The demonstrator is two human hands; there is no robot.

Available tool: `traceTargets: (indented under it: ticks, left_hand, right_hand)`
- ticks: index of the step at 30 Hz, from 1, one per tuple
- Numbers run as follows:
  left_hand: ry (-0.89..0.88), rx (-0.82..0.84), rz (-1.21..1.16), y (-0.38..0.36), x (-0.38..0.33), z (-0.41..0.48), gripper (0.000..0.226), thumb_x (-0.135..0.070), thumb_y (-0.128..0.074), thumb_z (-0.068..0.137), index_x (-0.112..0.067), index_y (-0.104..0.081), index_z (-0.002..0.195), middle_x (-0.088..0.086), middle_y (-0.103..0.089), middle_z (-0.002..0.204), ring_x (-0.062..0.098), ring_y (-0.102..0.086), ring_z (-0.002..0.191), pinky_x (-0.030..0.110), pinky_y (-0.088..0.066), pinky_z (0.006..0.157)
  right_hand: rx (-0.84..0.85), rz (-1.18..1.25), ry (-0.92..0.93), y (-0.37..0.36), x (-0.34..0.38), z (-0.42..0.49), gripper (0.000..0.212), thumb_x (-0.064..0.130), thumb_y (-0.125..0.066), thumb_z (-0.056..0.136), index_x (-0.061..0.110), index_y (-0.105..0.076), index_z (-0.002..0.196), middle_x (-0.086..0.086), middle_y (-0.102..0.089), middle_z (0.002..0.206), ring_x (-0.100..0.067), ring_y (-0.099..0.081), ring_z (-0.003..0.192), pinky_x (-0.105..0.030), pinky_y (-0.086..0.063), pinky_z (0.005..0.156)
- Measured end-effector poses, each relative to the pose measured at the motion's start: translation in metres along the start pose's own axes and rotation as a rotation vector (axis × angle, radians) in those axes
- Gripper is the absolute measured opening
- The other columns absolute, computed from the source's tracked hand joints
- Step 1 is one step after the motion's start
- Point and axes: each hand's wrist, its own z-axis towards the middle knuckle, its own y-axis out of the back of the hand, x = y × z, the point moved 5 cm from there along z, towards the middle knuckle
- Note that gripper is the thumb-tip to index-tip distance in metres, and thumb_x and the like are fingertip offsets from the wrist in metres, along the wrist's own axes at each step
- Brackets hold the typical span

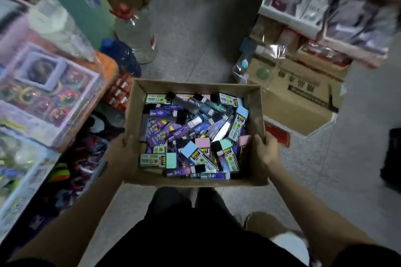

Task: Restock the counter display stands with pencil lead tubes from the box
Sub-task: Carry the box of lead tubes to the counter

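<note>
An open brown cardboard box (256,102) is held in front of me at waist height. It is filled with several flat pencil lead tubes (191,134) in purple, black, pale blue, pink and mint, lying in a loose jumble. My left hand (124,149) grips the box's left wall near its near corner, thumb over the rim. My right hand (265,150) grips the right wall the same way. No counter display stand can be made out in the head view.
A table (108,65) with boxed toys and plastic packaging stands at the left. Two water bottles (138,34) stand on the floor ahead. Cardboard cartons (303,93) and shelves of packaged goods fill the right. Grey floor tiles run between them.
</note>
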Motion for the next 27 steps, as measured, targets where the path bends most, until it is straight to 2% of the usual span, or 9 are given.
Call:
traceTargets:
  ticks: [4,6,9,12,15,19,21,23,27]
  left_hand:
    - [-0.008,-0.042,0.008,0.003,-0.06,0.05,0.029,-0.015,-0.05,0.096,0.004,-0.054,0.073,0.031,-0.059,0.078,0.042,-0.058,0.078,0.035,-0.03,0.063]
    - [-0.002,-0.054,0.004,0.002,-0.089,0.083,0.03,-0.017,-0.049,0.096,0.008,-0.058,0.083,0.032,-0.061,0.085,0.043,-0.059,0.084,0.037,-0.034,0.067]
    - [-0.042,-0.049,-0.014,-0.003,-0.135,0.144,0.032,-0.018,-0.046,0.098,0.011,-0.06,0.094,0.034,-0.062,0.094,0.045,-0.058,0.089,0.046,-0.041,0.075]
    - [-0.06,-0.04,-0.034,-0.005,-0.184,0.207,0.031,-0.016,-0.046,0.098,0.012,-0.059,0.095,0.034,-0.061,0.098,0.045,-0.057,0.093,0.046,-0.041,0.077]
    - [-0.05,-0.041,-0.061,-0.006,-0.229,0.264,0.031,-0.016,-0.045,0.097,0.012,-0.059,0.091,0.034,-0.061,0.095,0.043,-0.058,0.09,0.042,-0.04,0.072]
    - [-0.031,-0.069,-0.013,-0.009,-0.287,0.344,0.034,-0.02,-0.045,0.097,0.01,-0.058,0.089,0.034,-0.061,0.099,0.045,-0.057,0.095,0.042,-0.04,0.074]
    - [-0.032,-0.07,0.004,-0.012,-0.314,0.384,0.036,-0.021,-0.045,0.098,0.011,-0.059,0.09,0.034,-0.061,0.099,0.045,-0.057,0.096,0.04,-0.038,0.072]
    - [-0.04,-0.057,-0.003,-0.017,-0.342,0.424,0.036,-0.02,-0.045,0.098,0.011,-0.059,0.092,0.034,-0.061,0.098,0.045,-0.058,0.095,0.04,-0.038,0.072]
    - [-0.018,-0.053,-0.019,-0.029,-0.401,0.502,0.03,-0.018,-0.043,0.099,0.006,-0.06,0.104,0.03,-0.061,0.109,0.041,-0.057,0.104,0.04,-0.041,0.085]
  right_hand:
    - [-0.015,-0.091,0.028,0.016,0.066,0.066,0.029,0.026,-0.046,0.095,0.002,-0.061,0.102,-0.023,-0.066,0.099,-0.038,-0.061,0.095,-0.045,-0.05,0.081]
    - [-0.047,-0.121,0.05,0.019,0.099,0.099,0.031,0.028,-0.047,0.094,0.0,-0.061,0.097,-0.024,-0.065,0.094,-0.039,-0.061,0.091,-0.043,-0.049,0.077]
    - [-0.077,-0.095,0.076,0.017,0.148,0.149,0.025,0.027,-0.046,0.095,0.005,-0.057,0.103,-0.023,-0.064,0.097,-0.038,-0.06,0.091,-0.046,-0.049,0.08]
    - [-0.101,-0.058,0.077,0.014,0.194,0.195,0.02,0.026,-0.046,0.096,0.01,-0.056,0.1,-0.017,-0.064,0.092,-0.033,-0.059,0.085,-0.038,-0.046,0.074]
    - [-0.135,-0.036,0.074,0.014,0.239,0.24,0.02,0.026,-0.046,0.096,0.011,-0.057,0.104,-0.011,-0.062,0.088,-0.026,-0.055,0.079,-0.031,-0.036,0.066]
    - [-0.114,0.027,0.067,0.009,0.297,0.307,0.025,0.026,-0.045,0.096,0.01,-0.057,0.112,-0.014,-0.065,0.096,-0.03,-0.06,0.089,-0.037,-0.047,0.076]
    - [-0.123,0.005,0.084,0.006,0.328,0.345,0.026,0.024,-0.046,0.096,0.007,-0.057,0.113,-0.017,-0.065,0.1,-0.033,-0.06,0.093,-0.038,-0.047,0.079]
    - [-0.14,-0.048,0.107,0.003,0.359,0.388,0.027,0.023,-0.048,0.096,0.004,-0.058,0.112,-0.021,-0.065,0.104,-0.036,-0.06,0.095,-0.038,-0.046,0.079]
    - [-0.096,-0.039,0.123,-0.006,0.424,0.477,0.021,0.023,-0.048,0.094,0.007,-0.059,0.101,-0.02,-0.066,0.097,-0.036,-0.061,0.092,-0.037,-0.045,0.074]
